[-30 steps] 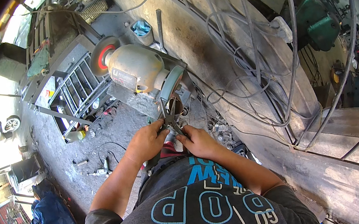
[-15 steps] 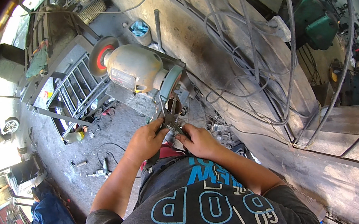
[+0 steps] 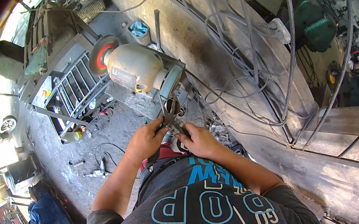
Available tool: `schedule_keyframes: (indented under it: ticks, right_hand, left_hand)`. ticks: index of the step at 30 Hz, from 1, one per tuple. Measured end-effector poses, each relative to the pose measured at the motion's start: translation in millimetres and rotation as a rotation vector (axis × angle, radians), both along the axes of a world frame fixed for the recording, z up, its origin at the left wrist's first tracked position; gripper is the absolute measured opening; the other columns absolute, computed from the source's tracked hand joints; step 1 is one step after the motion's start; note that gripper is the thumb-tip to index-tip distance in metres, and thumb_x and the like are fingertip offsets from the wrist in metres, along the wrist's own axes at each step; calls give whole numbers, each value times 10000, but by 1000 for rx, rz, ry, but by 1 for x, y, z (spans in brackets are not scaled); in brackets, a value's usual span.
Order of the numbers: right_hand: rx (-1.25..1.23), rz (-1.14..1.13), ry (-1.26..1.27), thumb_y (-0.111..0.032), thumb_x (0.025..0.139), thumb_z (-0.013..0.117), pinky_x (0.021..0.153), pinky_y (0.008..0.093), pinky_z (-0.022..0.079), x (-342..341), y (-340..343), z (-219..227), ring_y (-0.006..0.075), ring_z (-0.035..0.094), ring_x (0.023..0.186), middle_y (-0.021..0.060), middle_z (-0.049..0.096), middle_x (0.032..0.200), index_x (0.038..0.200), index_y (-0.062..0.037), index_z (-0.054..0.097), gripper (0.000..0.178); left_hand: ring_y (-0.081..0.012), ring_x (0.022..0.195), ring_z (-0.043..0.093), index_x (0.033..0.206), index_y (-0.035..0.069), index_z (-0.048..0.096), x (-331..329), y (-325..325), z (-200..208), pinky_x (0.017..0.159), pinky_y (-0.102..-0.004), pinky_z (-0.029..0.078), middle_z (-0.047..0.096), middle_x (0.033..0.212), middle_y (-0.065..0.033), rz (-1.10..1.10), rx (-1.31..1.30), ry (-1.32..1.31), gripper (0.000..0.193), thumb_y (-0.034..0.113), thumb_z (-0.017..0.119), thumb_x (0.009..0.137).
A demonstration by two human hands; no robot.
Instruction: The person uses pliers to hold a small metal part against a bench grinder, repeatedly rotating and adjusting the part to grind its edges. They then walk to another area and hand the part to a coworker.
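Both of my hands grip a dark metal two-handled tool (image 3: 171,118) that looks like snips or pliers. Its jaws are spread and point up toward the bench grinder's grey-green wheel (image 3: 170,83); whether a tip touches the wheel, I cannot tell. My left hand (image 3: 145,139) is closed on the left handle, thumb pressed over it. Round the right handle, my right hand (image 3: 199,139) is closed with its thumb on top. The grinder (image 3: 134,65) has a pale, worn body and a second wheel (image 3: 100,56) with a red centre on its far left end.
A concrete wall (image 3: 199,40) draped with loose cables (image 3: 251,67) runs along the right. Left of the grinder stands a dark metal frame (image 3: 76,87) with bars. A power tool (image 3: 100,169) with a cord lies on the floor, and a small bucket (image 3: 139,29) stands behind the grinder.
The tool has turned slightly in my hands, while its jaws stay near the wheel. Both hands keep their grip and nearly the same place. The view has shifted slightly.
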State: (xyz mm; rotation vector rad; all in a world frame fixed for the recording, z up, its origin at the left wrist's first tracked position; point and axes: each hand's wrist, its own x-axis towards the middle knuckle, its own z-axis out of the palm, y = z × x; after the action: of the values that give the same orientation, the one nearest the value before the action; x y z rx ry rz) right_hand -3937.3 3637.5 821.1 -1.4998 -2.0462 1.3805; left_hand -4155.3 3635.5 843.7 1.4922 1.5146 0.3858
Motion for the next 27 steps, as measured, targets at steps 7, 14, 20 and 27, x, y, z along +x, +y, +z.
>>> schedule_keyframes:
  ticks: [7, 14, 20, 27]
  right_hand:
    - [12, -11, -24, -374, 957, 623, 733, 539, 518, 1, -1, -1, 477, 667, 853, 271, 691, 891, 1097, -18, 581, 385]
    - [38, -7, -39, -374, 955, 622, 734, 541, 522, 2, -2, -5, 476, 671, 846, 263, 697, 887, 1136, -26, 588, 394]
    - [38, 1, -32, -377, 958, 614, 747, 543, 525, 2, -2, -7, 476, 671, 859, 271, 696, 906, 1171, -18, 582, 419]
    - [-28, 8, -32, -363, 967, 605, 800, 513, 532, 2, -1, -1, 469, 671, 929, 267, 700, 986, 1239, 2, 562, 457]
  left_hand:
    - [-455, 990, 634, 1211, 47, 626, 1, -1, 2, 827, -481, 512, 671, 1026, -275, -9, 39, -2, 341, 269, 614, 953]
    - [-457, 979, 635, 1183, 34, 627, 2, -2, 0, 817, -489, 509, 672, 1003, -271, 2, 34, -13, 335, 276, 610, 952]
    - [-463, 971, 634, 1178, 32, 624, 2, -1, 0, 813, -493, 505, 673, 992, -270, 3, 23, -11, 338, 282, 612, 951]
    - [-470, 950, 632, 1152, 36, 626, 2, -2, 0, 800, -505, 501, 671, 967, -276, -12, 40, 16, 317, 278, 609, 949]
